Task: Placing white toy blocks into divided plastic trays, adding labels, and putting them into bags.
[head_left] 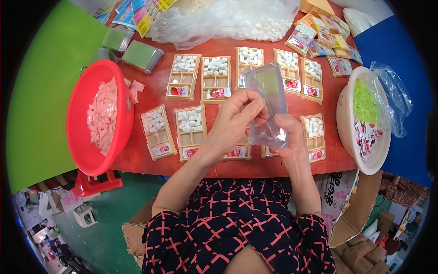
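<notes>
**Both hands hold a clear plastic sleeve above the tray rows**

The left hand (237, 116) pinches the clear plastic sleeve (269, 102) at its left edge, thumb and fingers closed on the film. The right hand (287, 137) grips the sleeve's lower end, fingers curled round it. The sleeve stands tilted, its top leaning toward eleven o'clock, held over the red table (150, 98).

Beneath the hands lie tan compartment trays (191, 132) in two rows, each holding white cubes (190, 119) and a small red-and-white sachet (177, 91). At nine o'clock sits a red basin (77, 114) of pale pink packets (102, 116). At three o'clock a cream bowl (349, 137) holds green shreds (365, 102) and more sachets, with a clear bag (392, 96) draped over its rim. At twelve o'clock lies a large plastic bag (228, 20) of white pieces.
</notes>
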`<control>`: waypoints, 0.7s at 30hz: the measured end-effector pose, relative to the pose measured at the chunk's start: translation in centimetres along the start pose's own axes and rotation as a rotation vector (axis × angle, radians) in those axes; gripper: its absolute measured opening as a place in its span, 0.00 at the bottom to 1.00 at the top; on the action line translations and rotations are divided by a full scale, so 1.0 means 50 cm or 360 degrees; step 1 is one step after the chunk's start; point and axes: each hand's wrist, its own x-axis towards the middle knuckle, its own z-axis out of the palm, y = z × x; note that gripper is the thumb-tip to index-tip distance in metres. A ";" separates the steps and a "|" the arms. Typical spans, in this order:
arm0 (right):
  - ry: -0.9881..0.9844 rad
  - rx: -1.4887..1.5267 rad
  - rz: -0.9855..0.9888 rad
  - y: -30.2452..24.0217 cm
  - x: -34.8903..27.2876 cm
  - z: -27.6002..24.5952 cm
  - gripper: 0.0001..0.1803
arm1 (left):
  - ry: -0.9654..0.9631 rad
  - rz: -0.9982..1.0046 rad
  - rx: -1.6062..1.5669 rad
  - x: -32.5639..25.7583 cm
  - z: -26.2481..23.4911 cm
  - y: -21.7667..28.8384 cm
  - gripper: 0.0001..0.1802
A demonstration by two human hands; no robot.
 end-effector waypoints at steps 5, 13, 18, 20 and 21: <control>0.0359 -0.0619 -0.0504 0.013 0.011 0.036 0.33 | 0.0222 -0.0028 -0.0240 -0.008 0.014 0.000 0.05; 0.0635 -0.1000 -0.0784 0.008 0.002 0.045 0.35 | 0.0411 0.0000 0.0124 0.010 -0.056 0.013 0.13; 0.0649 -0.0884 -0.0723 -0.012 -0.011 0.007 0.33 | 0.0759 -0.0113 0.0549 0.037 -0.201 0.066 0.13; 0.0701 -0.0867 -0.0671 -0.011 -0.013 -0.003 0.34 | 0.0875 -0.0087 0.0630 0.065 -0.253 0.064 0.13; 0.0692 -0.0865 -0.0664 -0.009 -0.011 -0.002 0.34 | 0.0993 -0.0060 0.0714 0.075 -0.278 0.060 0.13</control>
